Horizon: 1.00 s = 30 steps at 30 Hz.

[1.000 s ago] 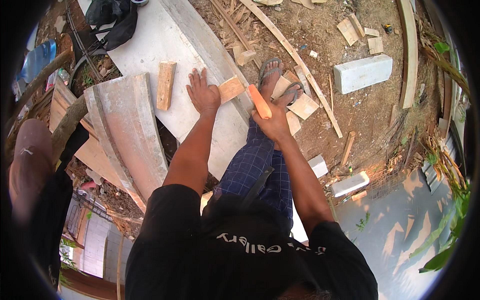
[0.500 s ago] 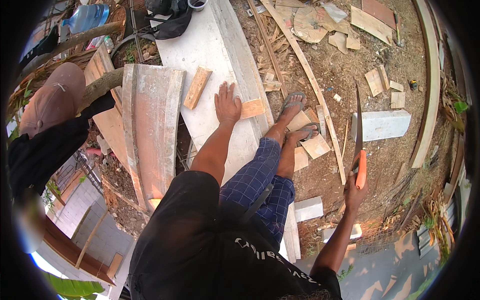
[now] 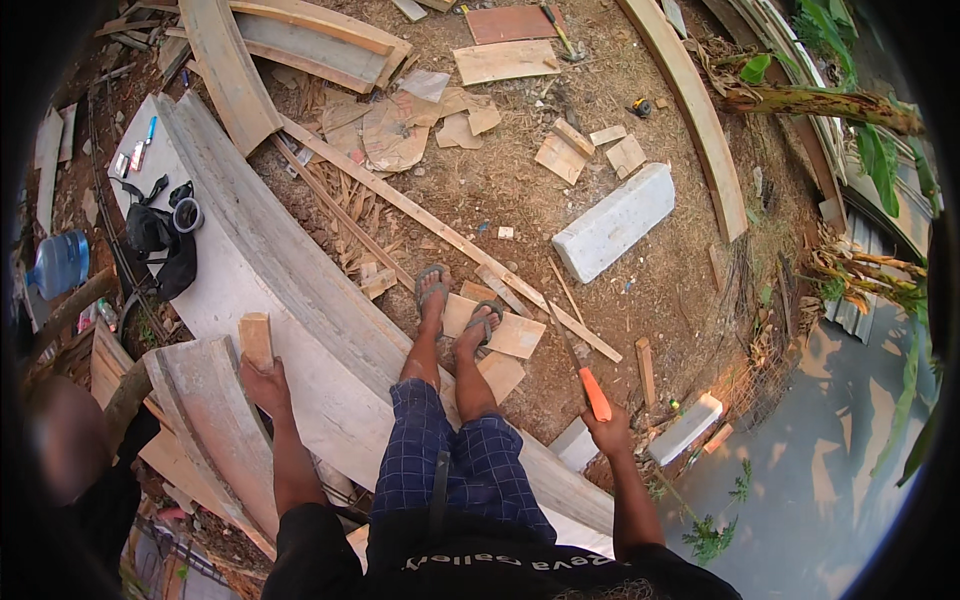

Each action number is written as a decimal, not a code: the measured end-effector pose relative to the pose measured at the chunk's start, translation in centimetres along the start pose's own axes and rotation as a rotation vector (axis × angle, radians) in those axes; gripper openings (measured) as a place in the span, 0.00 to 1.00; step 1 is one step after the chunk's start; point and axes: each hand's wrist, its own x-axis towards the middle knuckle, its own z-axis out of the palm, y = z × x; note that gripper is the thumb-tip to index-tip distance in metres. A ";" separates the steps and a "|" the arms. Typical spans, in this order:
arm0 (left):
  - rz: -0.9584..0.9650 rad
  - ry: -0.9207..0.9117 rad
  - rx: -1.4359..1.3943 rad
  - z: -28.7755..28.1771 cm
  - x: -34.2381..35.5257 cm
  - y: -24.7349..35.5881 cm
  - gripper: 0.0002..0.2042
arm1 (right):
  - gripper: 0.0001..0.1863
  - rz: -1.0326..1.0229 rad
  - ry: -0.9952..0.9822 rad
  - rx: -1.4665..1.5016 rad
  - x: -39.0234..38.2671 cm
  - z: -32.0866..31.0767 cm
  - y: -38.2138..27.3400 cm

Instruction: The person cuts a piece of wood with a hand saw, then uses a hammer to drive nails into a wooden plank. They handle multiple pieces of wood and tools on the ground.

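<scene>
My left hand (image 3: 265, 380) is closed on a short wooden block (image 3: 255, 338) over a large white board (image 3: 220, 311) with a long curved grey lip. My right hand (image 3: 606, 428) grips the orange handle (image 3: 594, 394) of a saw, its thin blade (image 3: 565, 340) pointing forward over the dirt. Just left of my left hand lies a weathered curved formwork panel (image 3: 195, 410). My sandalled feet stand between the board and some plywood offcuts (image 3: 508, 370).
A co-worker (image 3: 90, 495) is at the left edge, near a water jug (image 3: 56, 262). A black bag (image 3: 160, 245) sits on the board. A white block (image 3: 612, 222), long planks (image 3: 715, 170), a hammer (image 3: 565, 40) and a tape measure (image 3: 640, 107) lie on the ground. Banana plants border the right.
My left hand, earlier spread flat on the board, now grips a block. My right hand has swung outward with the saw. The view has shifted to show more ground ahead.
</scene>
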 end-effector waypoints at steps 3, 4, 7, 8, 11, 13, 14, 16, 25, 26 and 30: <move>0.022 -0.163 -0.039 4.0 3.6 -10.3 0.40 | 0.13 -0.105 -0.061 -0.069 2.3 -0.2 -1.0; 0.044 -0.175 -0.072 4.5 4.1 -10.0 0.40 | 0.14 -0.135 -0.072 -0.089 2.7 0.1 -0.6; 0.039 -0.219 -0.043 3.8 5.2 -9.1 0.42 | 0.15 -0.097 -0.119 -0.100 3.9 0.7 -0.8; 0.000 -0.244 0.048 3.5 4.9 -8.7 0.43 | 0.15 -0.081 -0.124 -0.114 3.9 1.0 -0.3; -0.123 -0.278 0.098 3.3 5.8 -7.0 0.43 | 0.16 -0.043 -0.149 -0.154 4.1 0.9 0.3; -0.205 -0.260 0.074 3.3 6.0 -6.0 0.42 | 0.16 -0.015 -0.201 -0.183 4.3 -0.4 -0.1; -0.238 -0.239 0.071 3.5 5.7 -5.4 0.42 | 0.17 -0.019 -0.204 -0.201 4.4 -0.6 0.3; -0.328 -0.253 0.037 3.1 3.9 -1.7 0.42 | 0.18 -0.024 -0.193 -0.251 4.7 -1.7 1.5; 0.178 -0.485 -0.104 -6.1 -6.8 15.2 0.39 | 0.18 0.081 -0.089 -0.173 1.3 -9.6 -1.3; 0.178 -0.522 -0.082 -6.8 -7.1 16.4 0.39 | 0.19 0.101 -0.065 -0.113 0.5 -10.2 -2.2; 0.159 -0.607 -0.104 -9.9 -6.3 18.6 0.41 | 0.22 0.169 -0.018 -0.003 -0.4 -11.5 -1.2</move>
